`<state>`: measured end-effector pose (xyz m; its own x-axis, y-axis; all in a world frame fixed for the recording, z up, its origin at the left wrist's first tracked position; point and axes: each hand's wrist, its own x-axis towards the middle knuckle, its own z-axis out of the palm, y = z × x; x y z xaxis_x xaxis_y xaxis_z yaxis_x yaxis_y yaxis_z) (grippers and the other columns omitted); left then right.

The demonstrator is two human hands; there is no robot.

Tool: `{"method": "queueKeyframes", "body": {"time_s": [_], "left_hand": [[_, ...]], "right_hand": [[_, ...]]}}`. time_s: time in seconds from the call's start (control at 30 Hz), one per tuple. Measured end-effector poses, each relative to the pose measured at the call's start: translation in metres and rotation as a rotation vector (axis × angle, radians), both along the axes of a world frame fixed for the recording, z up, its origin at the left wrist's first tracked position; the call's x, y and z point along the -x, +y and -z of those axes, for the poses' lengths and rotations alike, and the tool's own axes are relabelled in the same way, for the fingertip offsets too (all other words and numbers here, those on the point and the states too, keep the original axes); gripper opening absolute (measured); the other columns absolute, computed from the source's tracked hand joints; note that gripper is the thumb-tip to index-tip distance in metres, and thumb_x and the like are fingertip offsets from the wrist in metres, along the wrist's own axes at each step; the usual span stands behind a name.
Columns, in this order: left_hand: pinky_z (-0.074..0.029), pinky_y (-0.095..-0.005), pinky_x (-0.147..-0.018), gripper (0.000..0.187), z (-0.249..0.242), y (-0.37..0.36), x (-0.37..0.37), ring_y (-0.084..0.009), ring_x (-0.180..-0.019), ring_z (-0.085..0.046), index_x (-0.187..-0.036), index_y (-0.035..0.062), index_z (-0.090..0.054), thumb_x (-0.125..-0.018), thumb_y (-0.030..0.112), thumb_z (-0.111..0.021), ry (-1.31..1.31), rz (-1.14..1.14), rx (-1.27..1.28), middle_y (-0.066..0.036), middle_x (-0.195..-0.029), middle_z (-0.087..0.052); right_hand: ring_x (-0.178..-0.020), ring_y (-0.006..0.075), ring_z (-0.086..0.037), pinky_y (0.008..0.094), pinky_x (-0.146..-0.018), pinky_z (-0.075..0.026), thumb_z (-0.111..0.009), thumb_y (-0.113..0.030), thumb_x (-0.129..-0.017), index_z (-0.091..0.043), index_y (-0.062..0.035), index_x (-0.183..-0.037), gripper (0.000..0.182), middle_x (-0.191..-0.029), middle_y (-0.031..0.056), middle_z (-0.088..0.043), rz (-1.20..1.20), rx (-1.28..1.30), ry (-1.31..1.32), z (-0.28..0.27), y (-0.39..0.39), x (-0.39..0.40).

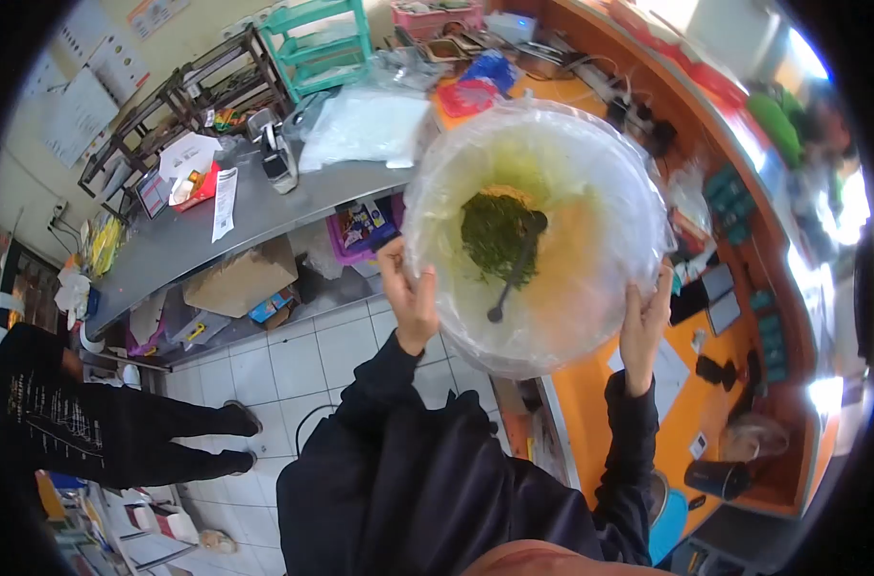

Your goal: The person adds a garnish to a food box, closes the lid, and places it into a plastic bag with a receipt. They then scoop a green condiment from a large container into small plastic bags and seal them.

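A large round tub (610, 144) lined with clear plastic is held up in front of me by both hands. My left hand (410, 298) grips its left rim, thumb towards the inside. On the opposite side my right hand (645, 322) is closed on the lower right rim. Inside lie a heap of dark green chopped leaves (490, 235) and some yellow-orange powder (514, 195). A dark long-handled spoon (518, 269) rests across the leaves. Yellowish stains mark the lining. The fingers under the rim are partly hidden.
A grey metal counter (274, 206) at the left carries a white plastic bag (365, 130), a stapler-like device (276, 158) and a receipt (225, 204). An orange desk (590, 422) stands at the right. Another person (91, 413) in black stands at the lower left on the tiled floor (312, 365).
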<state>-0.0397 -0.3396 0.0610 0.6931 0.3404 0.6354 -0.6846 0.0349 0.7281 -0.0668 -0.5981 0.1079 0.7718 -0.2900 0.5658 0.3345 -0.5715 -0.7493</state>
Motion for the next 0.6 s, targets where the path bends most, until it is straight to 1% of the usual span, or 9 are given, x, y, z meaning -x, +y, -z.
{"method": "queueKeyframes", "body": {"time_s": [0.1,0.17,0.2,0.27,0.37,0.4,0.47,0.53,0.6], "left_hand": [[-0.033,-0.0284,-0.084,0.036,0.013,0.028,-0.051,-0.0148,-0.094,-0.041,-0.112,-0.0007,-0.034,-0.080,0.005,-0.047,0.101,-0.021,-0.037,-0.010,-0.102,-0.042],[-0.034,-0.0278,-0.082,0.037,0.014,0.061,-0.086,-0.0144,-0.092,-0.041,-0.114,-0.0008,-0.032,-0.081,0.008,-0.048,0.166,0.082,0.051,-0.009,-0.100,-0.043],[-0.036,-0.0281,-0.080,0.036,0.015,0.066,-0.102,-0.0158,-0.090,-0.043,-0.113,-0.0010,-0.034,-0.082,0.010,-0.049,0.162,0.078,-0.033,-0.011,-0.100,-0.043],[-0.040,-0.0287,-0.077,0.033,0.022,0.109,-0.141,-0.0188,-0.087,-0.048,-0.111,-0.0013,-0.037,-0.084,0.014,-0.050,0.169,0.074,-0.219,-0.013,-0.099,-0.045],[-0.042,-0.0315,-0.077,0.036,0.008,0.190,-0.199,-0.0236,-0.087,-0.050,-0.111,-0.0009,-0.040,-0.085,0.022,-0.051,0.176,0.425,-0.577,-0.015,-0.099,-0.046],[-0.042,-0.0349,-0.079,0.040,0.016,0.217,-0.219,-0.0285,-0.092,-0.051,-0.112,-0.0006,-0.041,-0.086,0.028,-0.050,0.248,0.448,-0.688,-0.017,-0.105,-0.046],[-0.042,-0.0347,-0.079,0.039,0.033,0.275,-0.260,-0.0283,-0.092,-0.052,-0.111,-0.0015,-0.043,-0.087,0.028,-0.048,0.290,0.335,-1.084,-0.019,-0.102,-0.049],[-0.043,-0.0375,-0.077,0.039,0.047,0.335,-0.307,-0.0313,-0.090,-0.054,-0.111,-0.0013,-0.043,-0.086,0.028,-0.049,0.476,0.353,-1.456,-0.019,-0.098,-0.053],[-0.045,-0.0361,-0.072,0.038,0.049,0.381,-0.338,-0.0294,-0.083,-0.056,-0.111,-0.0011,-0.044,-0.086,0.027,-0.050,0.534,0.242,-1.388,-0.017,-0.091,-0.055]], "right_hand": [[-0.052,0.0107,-0.043,0.0255,-0.047,-0.032,-0.050,-0.008,-0.082,-0.043,-0.0018,-0.102,0.022,-0.062,0.0081,-0.049,0.066,0.156,0.035,-0.005,0.030,-0.050],[-0.051,0.0111,-0.042,0.0267,-0.046,-0.031,-0.050,-0.010,-0.082,-0.044,-0.0014,-0.103,0.023,-0.059,0.0080,-0.047,0.071,0.202,-0.024,0.001,0.061,-0.098],[-0.055,0.0174,-0.048,0.0296,-0.051,-0.036,-0.050,-0.014,-0.083,-0.045,-0.0002,-0.108,0.029,-0.065,0.0132,-0.051,0.151,0.189,0.092,0.008,0.060,-0.116],[-0.069,0.0282,-0.056,0.0351,-0.063,-0.041,-0.050,-0.019,-0.084,-0.044,0.0009,-0.113,0.036,-0.079,0.0214,-0.057,0.258,0.317,-0.162,0.038,0.074,-0.165],[-0.087,0.0364,-0.056,0.0385,-0.074,-0.041,-0.048,-0.025,-0.085,-0.045,0.0019,-0.113,0.039,-0.093,0.0267,-0.056,0.321,0.284,-0.039,0.045,0.089,-0.213],[-0.089,0.0365,-0.055,0.0383,-0.075,-0.041,-0.048,-0.025,-0.084,-0.046,0.0019,-0.112,0.039,-0.094,0.0270,-0.056,0.340,0.270,0.050,0.040,0.083,-0.233],[-0.092,0.0367,-0.055,0.0380,-0.077,-0.041,-0.047,-0.026,-0.084,-0.047,0.0019,-0.111,0.039,-0.096,0.0275,-0.056,0.378,0.229,0.256,0.040,0.074,-0.266],[-0.092,0.0367,-0.055,0.0374,-0.077,-0.041,-0.047,-0.026,-0.083,-0.048,0.0026,-0.111,0.040,-0.096,0.0276,-0.056,0.415,0.235,0.292,0.031,0.081,-0.287],[-0.092,0.0341,-0.055,0.0361,-0.077,-0.041,-0.049,-0.024,-0.080,-0.049,0.0044,-0.109,0.040,-0.097,0.0260,-0.057,0.480,0.263,0.317,0.033,0.065,-0.312]]}}
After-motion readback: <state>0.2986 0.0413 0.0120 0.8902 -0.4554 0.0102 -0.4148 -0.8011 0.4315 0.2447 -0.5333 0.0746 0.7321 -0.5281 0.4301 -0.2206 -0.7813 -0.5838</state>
